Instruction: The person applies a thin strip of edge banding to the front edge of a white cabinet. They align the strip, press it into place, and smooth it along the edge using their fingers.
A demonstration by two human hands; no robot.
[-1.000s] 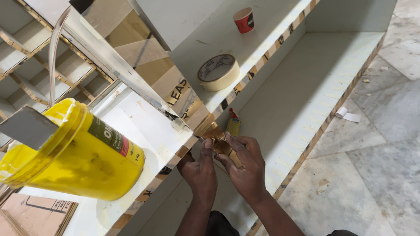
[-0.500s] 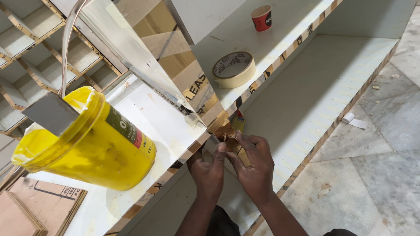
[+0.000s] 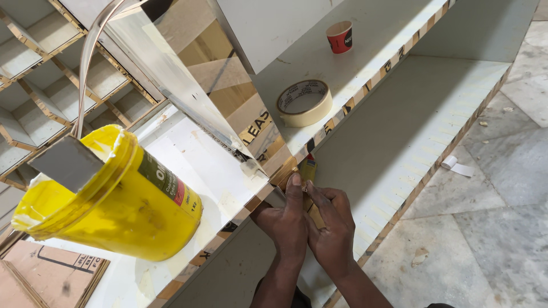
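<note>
Head view shows both hands pressed together at the raw front edge of a white shelf panel (image 3: 228,171). Left hand (image 3: 285,222) has its fingers closed, thumb laid flat up along the edge; right hand (image 3: 333,228) is curled shut, its grip pinching a small yellow tube (image 3: 309,169) that sticks out just beyond the fingertips. Left of them stands a yellow bucket (image 3: 108,199). Farther off lie a roll of masking tape (image 3: 304,102) and a red paper cup (image 3: 340,37).
</note>
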